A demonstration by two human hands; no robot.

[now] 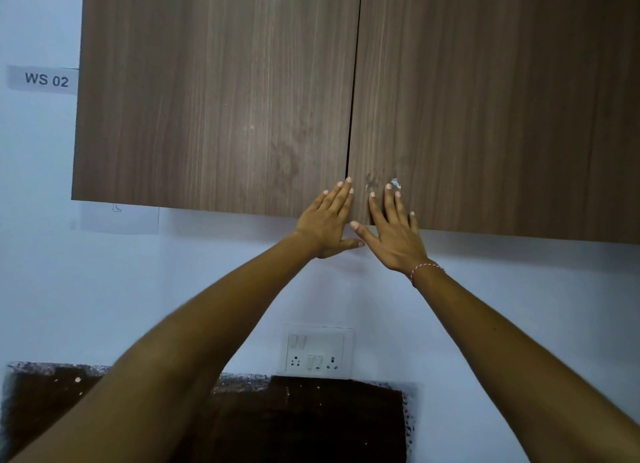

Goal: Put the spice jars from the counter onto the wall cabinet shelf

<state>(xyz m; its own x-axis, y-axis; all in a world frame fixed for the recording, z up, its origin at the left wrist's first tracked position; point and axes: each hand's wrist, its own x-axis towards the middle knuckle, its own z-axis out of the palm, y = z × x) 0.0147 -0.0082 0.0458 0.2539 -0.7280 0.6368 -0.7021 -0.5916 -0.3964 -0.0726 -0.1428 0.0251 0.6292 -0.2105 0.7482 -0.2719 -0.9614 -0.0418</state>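
Where doors meet, flat hands (325, 220) on woodgrain

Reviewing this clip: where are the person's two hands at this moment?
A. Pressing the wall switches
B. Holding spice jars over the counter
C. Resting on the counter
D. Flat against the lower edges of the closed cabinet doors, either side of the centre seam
D: the left hand and right hand lie with straight fingers on the shut cabinet doors, flanking the seam; no jars are in view.

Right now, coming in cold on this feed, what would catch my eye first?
Both hands lie flat, fingers straight, low on the closed wall cabinet: the left hand on the left door, the right hand on the right door, either side of the centre seam. Below, a white switch-and-socket plate sits on the wall. No spice jars are in view.
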